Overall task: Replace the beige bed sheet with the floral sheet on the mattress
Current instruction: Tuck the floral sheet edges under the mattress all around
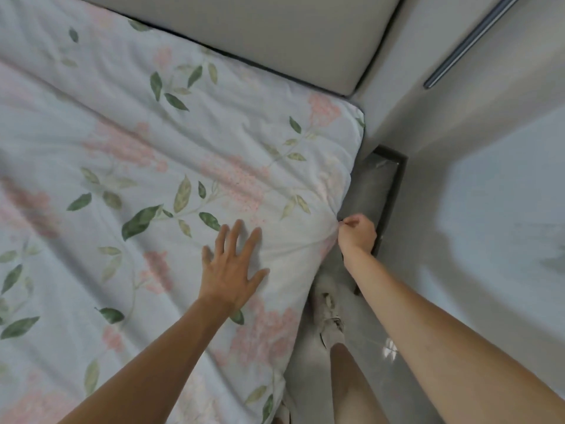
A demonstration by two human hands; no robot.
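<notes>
The floral sheet, white with pink blossoms and green leaves, covers the mattress across the left and middle of the view. My left hand lies flat on it with fingers spread, near the right side of the bed. My right hand grips the sheet's edge at the mattress side, fingers curled round a gathered fold, and creases fan out from that spot. The beige sheet is not in view.
A padded beige headboard runs along the top. Between bed and wall lies a narrow grey floor strip with a dark low frame. My leg and a light shoe stand beside the bed. The wall is close on the right.
</notes>
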